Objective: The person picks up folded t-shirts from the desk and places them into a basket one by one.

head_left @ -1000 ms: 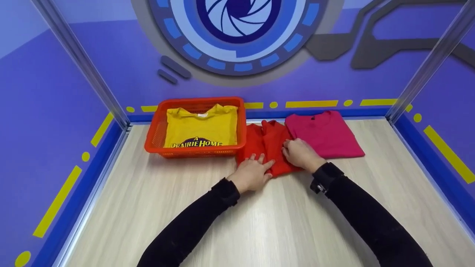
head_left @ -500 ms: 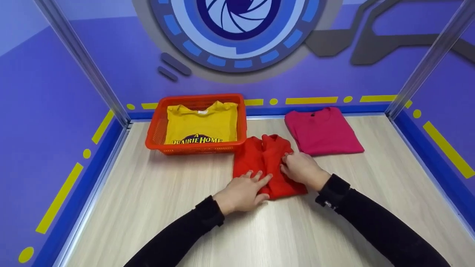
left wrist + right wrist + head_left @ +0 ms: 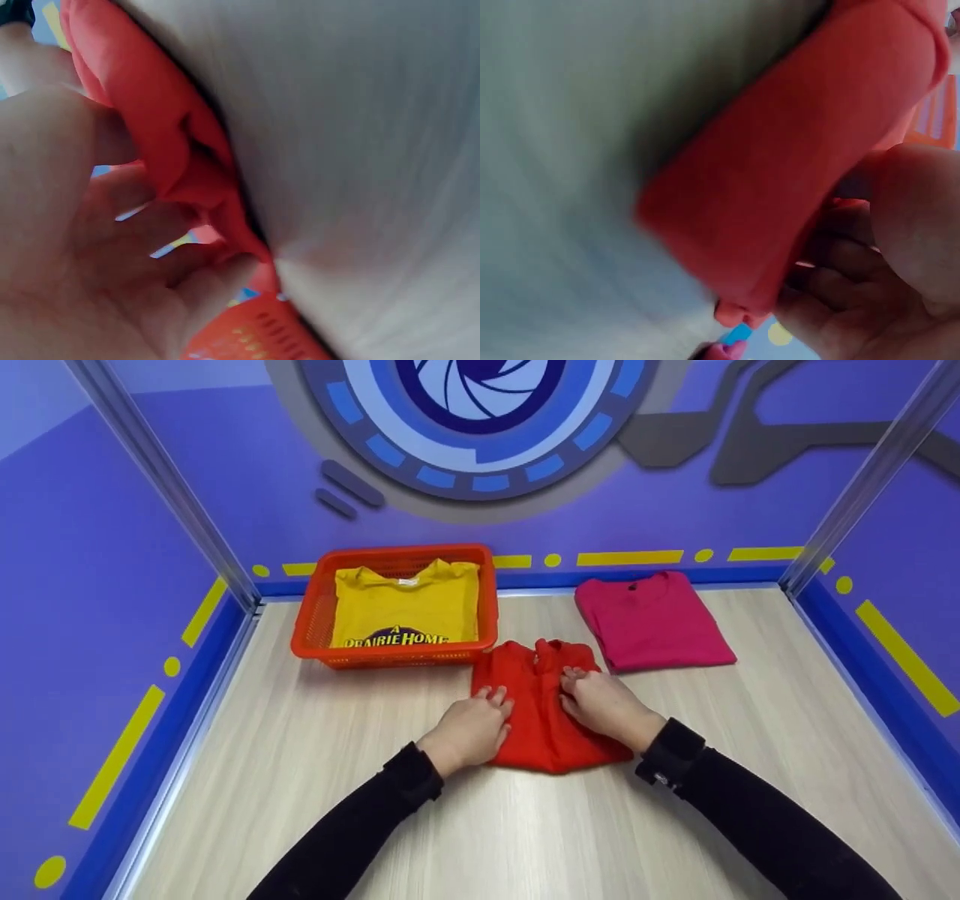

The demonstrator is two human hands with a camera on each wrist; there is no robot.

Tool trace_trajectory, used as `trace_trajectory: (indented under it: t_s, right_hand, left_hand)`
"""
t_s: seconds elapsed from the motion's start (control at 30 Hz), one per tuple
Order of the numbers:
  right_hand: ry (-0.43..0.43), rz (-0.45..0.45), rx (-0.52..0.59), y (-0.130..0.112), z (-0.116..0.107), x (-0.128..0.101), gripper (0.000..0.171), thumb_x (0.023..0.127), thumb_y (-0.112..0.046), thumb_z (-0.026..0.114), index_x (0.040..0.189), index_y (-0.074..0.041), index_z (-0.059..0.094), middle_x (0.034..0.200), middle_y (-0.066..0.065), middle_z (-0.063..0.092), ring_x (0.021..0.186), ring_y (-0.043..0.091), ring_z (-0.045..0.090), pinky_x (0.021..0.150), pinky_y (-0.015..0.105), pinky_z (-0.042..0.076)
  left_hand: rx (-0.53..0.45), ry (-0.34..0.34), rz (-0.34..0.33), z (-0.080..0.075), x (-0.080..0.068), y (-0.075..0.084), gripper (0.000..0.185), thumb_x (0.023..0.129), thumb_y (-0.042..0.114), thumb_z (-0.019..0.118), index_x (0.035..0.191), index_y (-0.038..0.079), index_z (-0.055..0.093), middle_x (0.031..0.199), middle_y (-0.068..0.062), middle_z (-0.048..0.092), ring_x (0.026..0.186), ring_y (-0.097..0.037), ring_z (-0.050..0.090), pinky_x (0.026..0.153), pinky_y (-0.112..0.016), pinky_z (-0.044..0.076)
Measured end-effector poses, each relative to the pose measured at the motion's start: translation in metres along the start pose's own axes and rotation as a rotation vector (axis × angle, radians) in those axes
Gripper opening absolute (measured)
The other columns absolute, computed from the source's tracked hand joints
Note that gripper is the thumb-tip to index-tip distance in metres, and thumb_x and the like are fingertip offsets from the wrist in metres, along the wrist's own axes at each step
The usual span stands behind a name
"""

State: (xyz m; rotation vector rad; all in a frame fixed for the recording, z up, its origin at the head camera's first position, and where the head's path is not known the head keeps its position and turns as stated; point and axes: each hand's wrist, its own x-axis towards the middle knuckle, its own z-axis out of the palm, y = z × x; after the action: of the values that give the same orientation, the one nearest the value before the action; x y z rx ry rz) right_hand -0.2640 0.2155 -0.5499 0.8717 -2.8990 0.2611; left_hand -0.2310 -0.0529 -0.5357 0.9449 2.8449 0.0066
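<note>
A folded red shirt (image 3: 541, 727) lies on the wooden table (image 3: 525, 832) in front of an orange basket (image 3: 319, 619). My left hand (image 3: 469, 727) is at the shirt's left edge, its fingers bent onto the cloth. The left wrist view shows the curled fingers (image 3: 187, 247) meeting the red cloth edge (image 3: 161, 142). My right hand (image 3: 604, 705) rests on top of the shirt's right half, fingers reaching toward the collar. In the right wrist view a thick red fold (image 3: 802, 172) lies under that hand's fingers (image 3: 832, 289).
The basket holds a folded yellow shirt (image 3: 405, 604) with dark lettering. A folded pink shirt (image 3: 652, 619) lies at the back right. Blue walls (image 3: 112, 585) and metal posts (image 3: 862, 487) close in the table on three sides.
Both hands have drawn the red shirt toward me, away from the pink shirt and the back wall. The left hand has shifted from the shirt's front edge to its left side.
</note>
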Motion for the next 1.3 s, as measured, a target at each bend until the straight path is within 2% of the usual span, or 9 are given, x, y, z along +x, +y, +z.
trace_trajectory:
  t_s: [0.27, 0.47, 0.57, 0.67, 0.77, 0.97, 1.07, 1.17, 1.3]
  right_hand:
    - [-0.025, 0.026, -0.001, -0.006, -0.007, -0.023, 0.037, 0.103, -0.017, 0.077, 0.132, 0.006, 0.076, 0.136, 0.029, 0.075, 0.125, 0.042, 0.076, 0.101, 0.056, 0.064]
    - [-0.014, 0.023, 0.046, -0.007, -0.014, -0.037, 0.032, 0.101, -0.019, 0.08, 0.124, 0.004, 0.08, 0.119, 0.021, 0.082, 0.102, 0.037, 0.081, 0.09, 0.052, 0.067]
    - [0.028, 0.028, 0.091, -0.003, -0.019, -0.033, 0.017, 0.102, -0.014, 0.078, 0.111, 0.0, 0.081, 0.098, 0.014, 0.081, 0.081, 0.027, 0.076, 0.079, 0.046, 0.067]
    - [0.099, 0.062, 0.116, 0.004, -0.026, -0.021, 0.006, 0.101, -0.007, 0.075, 0.096, -0.006, 0.078, 0.078, 0.008, 0.072, 0.068, 0.019, 0.064, 0.068, 0.041, 0.061]
    - [0.11, 0.105, 0.093, 0.012, -0.031, -0.008, 0.008, 0.1, -0.006, 0.075, 0.092, -0.007, 0.076, 0.075, 0.008, 0.07, 0.068, 0.022, 0.064, 0.066, 0.042, 0.059]
    - [-0.134, 0.174, 0.044, 0.016, -0.032, 0.015, 0.014, 0.101, -0.013, 0.076, 0.109, -0.002, 0.08, 0.092, 0.017, 0.076, 0.081, 0.031, 0.07, 0.074, 0.048, 0.061]
    - [-0.197, 0.194, 0.044, 0.015, -0.031, 0.021, 0.016, 0.101, -0.015, 0.076, 0.109, -0.001, 0.079, 0.096, 0.019, 0.076, 0.085, 0.033, 0.07, 0.077, 0.051, 0.061]
    - [-0.195, 0.222, 0.042, 0.015, -0.031, 0.024, 0.02, 0.1, -0.014, 0.077, 0.113, 0.0, 0.078, 0.102, 0.02, 0.076, 0.091, 0.035, 0.071, 0.082, 0.054, 0.062]
    - [-0.234, 0.265, 0.061, 0.017, -0.03, 0.027, 0.033, 0.1, -0.017, 0.077, 0.125, 0.004, 0.073, 0.11, 0.022, 0.073, 0.098, 0.035, 0.069, 0.09, 0.056, 0.062]
  left_hand:
    - [0.169, 0.014, -0.005, -0.001, -0.035, 0.008, 0.051, 0.112, 0.037, 0.058, 0.153, 0.007, 0.066, 0.158, -0.017, 0.064, 0.143, -0.036, 0.067, 0.112, -0.044, 0.06]
    - [0.115, 0.004, 0.009, -0.005, -0.05, -0.001, 0.049, 0.111, 0.039, 0.061, 0.147, 0.008, 0.072, 0.153, -0.017, 0.069, 0.133, -0.036, 0.073, 0.107, -0.046, 0.063]
    - [-0.04, 0.05, -0.005, -0.011, -0.043, -0.017, 0.035, 0.111, 0.037, 0.064, 0.121, 0.009, 0.083, 0.12, -0.014, 0.084, 0.105, -0.032, 0.08, 0.087, -0.045, 0.066]
    - [-0.173, 0.172, -0.074, -0.017, -0.027, -0.039, 0.026, 0.11, 0.031, 0.068, 0.098, 0.012, 0.081, 0.088, -0.008, 0.079, 0.082, -0.028, 0.075, 0.074, -0.046, 0.062]
    - [-0.195, 0.248, -0.162, -0.017, -0.01, -0.055, 0.02, 0.108, 0.026, 0.071, 0.104, 0.009, 0.08, 0.093, -0.009, 0.077, 0.09, -0.031, 0.075, 0.081, -0.051, 0.063]
    - [-0.188, 0.139, -0.211, -0.007, 0.012, -0.06, 0.047, 0.108, 0.031, 0.072, 0.141, -0.002, 0.069, 0.134, -0.024, 0.074, 0.125, -0.045, 0.068, 0.107, -0.056, 0.059]
    - [-0.235, 0.091, -0.212, -0.008, 0.02, -0.057, 0.053, 0.107, 0.028, 0.071, 0.15, -0.002, 0.063, 0.143, -0.025, 0.069, 0.133, -0.044, 0.065, 0.116, -0.054, 0.054]
    - [-0.286, 0.053, -0.195, -0.011, 0.027, -0.057, 0.044, 0.106, 0.024, 0.071, 0.142, -0.001, 0.069, 0.133, -0.023, 0.073, 0.125, -0.039, 0.068, 0.114, -0.048, 0.055]
    - [-0.374, 0.024, -0.214, -0.011, 0.033, -0.061, 0.023, 0.101, 0.022, 0.073, 0.112, 0.003, 0.076, 0.1, -0.013, 0.072, 0.094, -0.028, 0.067, 0.087, -0.038, 0.057]
